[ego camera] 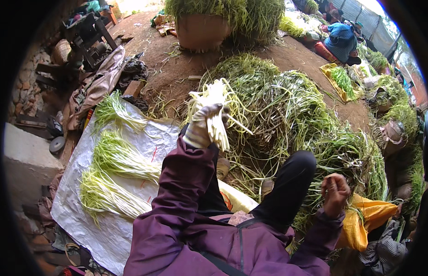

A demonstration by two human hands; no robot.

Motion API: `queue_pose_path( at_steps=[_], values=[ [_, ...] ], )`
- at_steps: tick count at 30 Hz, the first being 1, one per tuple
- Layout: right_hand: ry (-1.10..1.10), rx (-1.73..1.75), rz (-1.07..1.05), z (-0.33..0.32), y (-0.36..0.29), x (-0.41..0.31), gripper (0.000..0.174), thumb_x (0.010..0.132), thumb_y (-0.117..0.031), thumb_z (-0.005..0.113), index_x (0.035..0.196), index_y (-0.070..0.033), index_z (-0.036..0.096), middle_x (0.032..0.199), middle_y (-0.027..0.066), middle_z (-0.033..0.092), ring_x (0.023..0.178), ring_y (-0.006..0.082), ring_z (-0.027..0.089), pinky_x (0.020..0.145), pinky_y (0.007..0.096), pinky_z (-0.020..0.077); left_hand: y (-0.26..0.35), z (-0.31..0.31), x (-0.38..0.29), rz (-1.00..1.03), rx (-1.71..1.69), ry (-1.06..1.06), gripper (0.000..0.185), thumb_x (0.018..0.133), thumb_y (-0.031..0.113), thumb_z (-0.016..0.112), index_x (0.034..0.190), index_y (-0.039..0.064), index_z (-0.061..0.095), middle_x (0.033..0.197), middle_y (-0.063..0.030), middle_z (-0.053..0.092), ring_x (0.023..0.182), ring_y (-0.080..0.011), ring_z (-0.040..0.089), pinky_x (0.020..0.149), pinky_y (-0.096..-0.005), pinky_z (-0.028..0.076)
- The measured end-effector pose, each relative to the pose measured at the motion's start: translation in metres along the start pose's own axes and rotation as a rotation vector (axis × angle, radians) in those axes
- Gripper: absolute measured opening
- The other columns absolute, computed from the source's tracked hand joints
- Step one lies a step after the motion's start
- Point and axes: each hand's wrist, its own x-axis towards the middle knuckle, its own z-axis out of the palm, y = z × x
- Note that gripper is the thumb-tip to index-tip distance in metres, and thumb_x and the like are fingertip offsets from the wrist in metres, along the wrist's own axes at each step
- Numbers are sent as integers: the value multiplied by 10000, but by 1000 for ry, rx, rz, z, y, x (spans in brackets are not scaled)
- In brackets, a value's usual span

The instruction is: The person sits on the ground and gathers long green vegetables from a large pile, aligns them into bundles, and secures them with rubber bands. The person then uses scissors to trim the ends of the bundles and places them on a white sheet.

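My left hand (204, 125), in a striped knit work glove, is closed around a bunch of pale, long-stemmed greens (218, 129) above my knees. My bare right hand (335, 193) is raised at the right beside my knee, its fingers curled in; nothing shows in it. A large heap of leafy green stalks (290, 103) lies on the ground in front of my legs and reaches round to the right. At my left, bundles of trimmed pale-green stalks (125, 155) rest on a white woven plastic sheet (110, 231).
A brown container (201, 32) piled with greens stands ahead. An orange plastic sack (372, 207) lies at the right. A concrete block (31, 155) and dark machinery (88, 39) are at the left. A person in blue (340, 39) bends over at the far right.
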Motion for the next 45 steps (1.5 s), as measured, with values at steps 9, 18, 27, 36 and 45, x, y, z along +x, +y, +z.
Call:
queue_pose_path(
  at_steps=[9, 18, 27, 36, 45],
  values=[
    [-389, -97, -21, 146, 28, 66, 190, 913, -57, 523, 1052, 39, 611, 837, 44, 636, 661, 78, 539, 603, 200, 458, -25, -5, 1, -181, -91, 55, 250, 891, 180, 556, 1055, -8, 567, 978, -125, 608, 794, -203, 652, 621, -315, 576],
    [-759, 211, 381, 164, 56, 80, 124, 886, -93, 582, 903, 29, 594, 684, 57, 601, 602, 86, 572, 541, 240, 462, -46, 36, 5, -78, 374, 481, 325, 756, 62, 673, 1063, 28, 570, 880, -78, 629, 808, -168, 606, 725, -295, 510],
    [-472, -184, -274, 157, 57, 91, 205, 749, -53, 659, 926, 28, 594, 869, 153, 610, 738, 291, 584, 648, 355, 477, -53, 47, 9, -189, 64, 624, 386, 784, 45, 631, 1141, -10, 494, 914, -117, 601, 756, -182, 620, 664, -296, 551],
    [-465, 429, 572, 179, 70, 49, 277, 930, -174, 536, 1102, 43, 536, 991, 83, 587, 896, 139, 564, 783, 256, 463, -54, 34, -42, -104, 319, 563, 391, 769, 45, 661, 1131, -7, 524, 907, -101, 631, 750, -187, 631, 674, -281, 534],
    [-853, 709, 1016, 173, 49, 5, 546, 758, -204, 729, 1216, -14, 502, 1131, 66, 584, 1017, 152, 548, 900, 300, 425, -115, 51, -150, -385, 789, 393, 435, 762, 69, 728, 1146, -16, 540, 1010, -80, 630, 939, -165, 608, 820, -299, 502]
  ],
)
